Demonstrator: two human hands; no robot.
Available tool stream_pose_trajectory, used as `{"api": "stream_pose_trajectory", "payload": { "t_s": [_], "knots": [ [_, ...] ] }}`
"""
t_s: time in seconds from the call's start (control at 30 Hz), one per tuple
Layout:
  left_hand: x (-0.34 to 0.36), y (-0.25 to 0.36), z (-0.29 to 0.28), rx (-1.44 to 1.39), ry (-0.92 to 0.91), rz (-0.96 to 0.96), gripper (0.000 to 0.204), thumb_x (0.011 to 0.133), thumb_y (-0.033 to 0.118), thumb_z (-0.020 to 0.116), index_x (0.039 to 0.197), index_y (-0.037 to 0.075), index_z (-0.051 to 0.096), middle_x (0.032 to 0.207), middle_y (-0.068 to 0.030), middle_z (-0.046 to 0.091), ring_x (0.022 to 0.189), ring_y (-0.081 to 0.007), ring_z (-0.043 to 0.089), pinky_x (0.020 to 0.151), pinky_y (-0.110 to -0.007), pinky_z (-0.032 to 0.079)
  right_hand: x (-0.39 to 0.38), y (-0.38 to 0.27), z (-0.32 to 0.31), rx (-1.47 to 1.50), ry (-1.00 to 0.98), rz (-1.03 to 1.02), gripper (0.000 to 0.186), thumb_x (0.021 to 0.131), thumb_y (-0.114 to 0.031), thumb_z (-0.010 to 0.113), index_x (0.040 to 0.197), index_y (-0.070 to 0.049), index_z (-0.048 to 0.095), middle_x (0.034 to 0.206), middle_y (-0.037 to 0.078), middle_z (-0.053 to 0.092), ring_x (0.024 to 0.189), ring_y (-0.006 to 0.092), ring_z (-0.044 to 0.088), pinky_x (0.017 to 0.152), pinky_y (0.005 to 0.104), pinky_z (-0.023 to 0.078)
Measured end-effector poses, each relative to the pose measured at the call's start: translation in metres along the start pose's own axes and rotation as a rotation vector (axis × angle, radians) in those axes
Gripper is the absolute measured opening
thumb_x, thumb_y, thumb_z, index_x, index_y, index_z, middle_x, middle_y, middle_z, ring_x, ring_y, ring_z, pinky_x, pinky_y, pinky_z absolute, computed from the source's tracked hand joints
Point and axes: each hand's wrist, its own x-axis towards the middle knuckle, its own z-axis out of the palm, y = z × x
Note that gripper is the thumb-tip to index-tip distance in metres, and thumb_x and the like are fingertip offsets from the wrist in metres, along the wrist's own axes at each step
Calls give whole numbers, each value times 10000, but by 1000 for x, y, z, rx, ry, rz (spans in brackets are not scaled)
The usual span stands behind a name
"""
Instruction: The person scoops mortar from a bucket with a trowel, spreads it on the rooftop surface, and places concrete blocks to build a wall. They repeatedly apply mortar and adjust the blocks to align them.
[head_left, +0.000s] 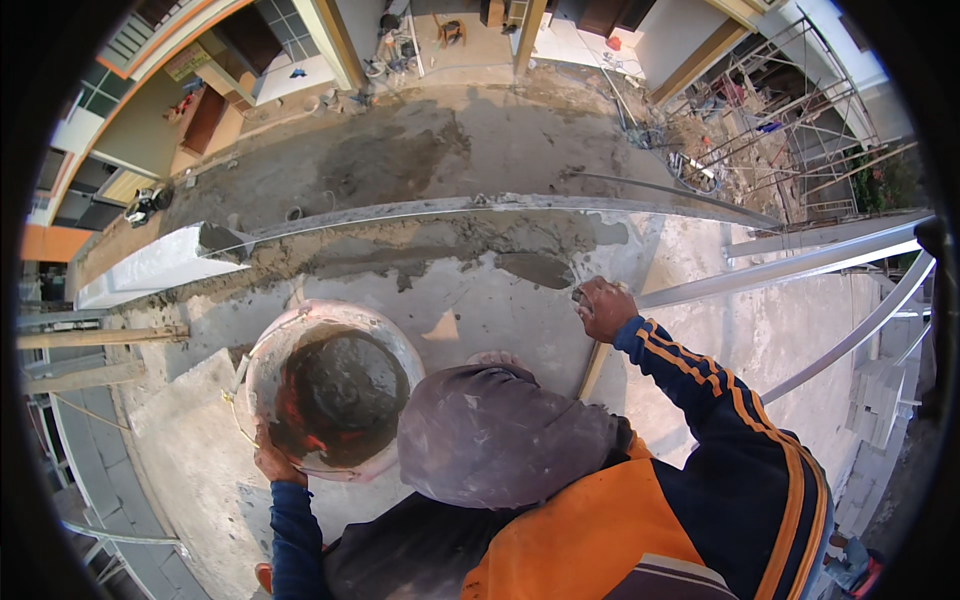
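Observation:
My right hand (606, 310) is closed round the handle of a trowel, just right of a strip of wet mortar (440, 245). The trowel's leaf-shaped blade (537, 269) lies low over the strip's near edge, coated in grey; whether it touches is hard to tell. On my left stands a pale, stained bucket (338, 313) with grey mortar (352, 385) inside and reddish patches on its inner wall. My left hand (275, 457) grips the bucket at its near left side, beside a yellowish cord (238, 415). The fingertips there are partly hidden.
A thin straight line or edge (400, 212) runs along the ledge beyond the mortar. A white block-like beam (165, 268) lies at left. Metal bars (790, 272) cross at right, with scaffolding (790, 110) beyond. Past the ledge, lower ground (340, 150) stretches toward houses.

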Motion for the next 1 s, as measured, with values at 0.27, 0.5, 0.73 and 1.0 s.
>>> {"api": "stream_pose_trajectory", "payload": {
  "t_s": [0.27,0.5,0.73,1.0],
  "knots": [
    [-6,8,7,-158,21,-21,647,927,531,598,1220,-45,624,888,-93,635,612,-165,577,486,-287,449,-16,89,-16,-66,64,104,338,833,-207,647,1147,-96,593,1115,189,603,970,404,637,824,495,529],
    [4,-3,-4,-205,-119,-59,543,955,436,607,1222,-37,631,1043,-92,656,923,-186,633,810,-329,518,-32,27,-16,56,172,85,341,825,-201,677,1124,-53,603,1089,200,609,953,413,639,825,488,525],
    [11,-8,-4,-267,-129,-89,549,951,429,620,1224,-48,629,1032,-92,660,884,-179,626,788,-303,512,36,-63,22,36,20,-21,364,821,-216,680,1137,-61,588,1078,225,596,949,434,633,810,505,529],
    [-18,22,14,-286,-125,-106,505,925,447,647,1125,-16,661,903,-52,648,754,-148,613,631,-289,496,16,-6,8,-33,47,90,367,836,-237,658,1144,-55,575,1104,235,615,963,440,642,845,508,523]
  ]
}}
